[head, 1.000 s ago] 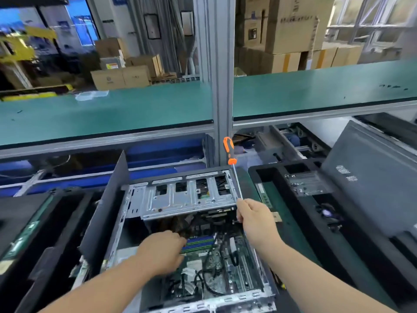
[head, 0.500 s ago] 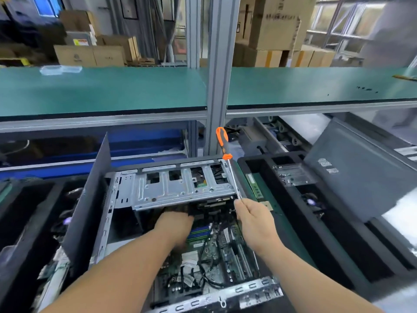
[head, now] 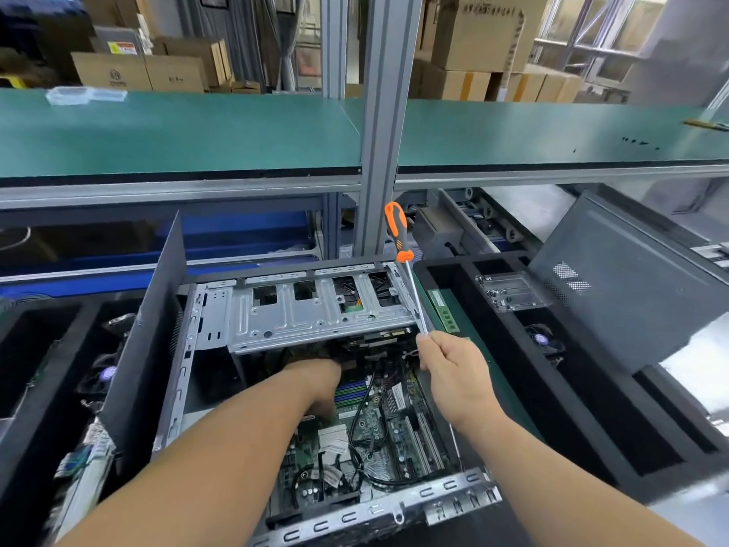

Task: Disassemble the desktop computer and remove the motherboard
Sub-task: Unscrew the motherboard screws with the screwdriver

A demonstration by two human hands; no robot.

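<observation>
My feed is bright and evenly lit, with daylight pouring in from the windows [head: 584,29] at upper right, which wash out pale. The green surface [head: 177,132] carries a soft sheen without hard glare. Inside the open computer case [head: 221,321] it goes dim, and shadow under the drive cage hides my left hand [head: 319,373]. Straight frame edges bow outward near the borders. Far cardboard boxes [head: 142,73] look soft and slightly smeared.

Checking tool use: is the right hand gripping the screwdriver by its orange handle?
No, the right hand pinches the metal shaft of the orange-handled screwdriver, whose handle sticks up free.
</observation>
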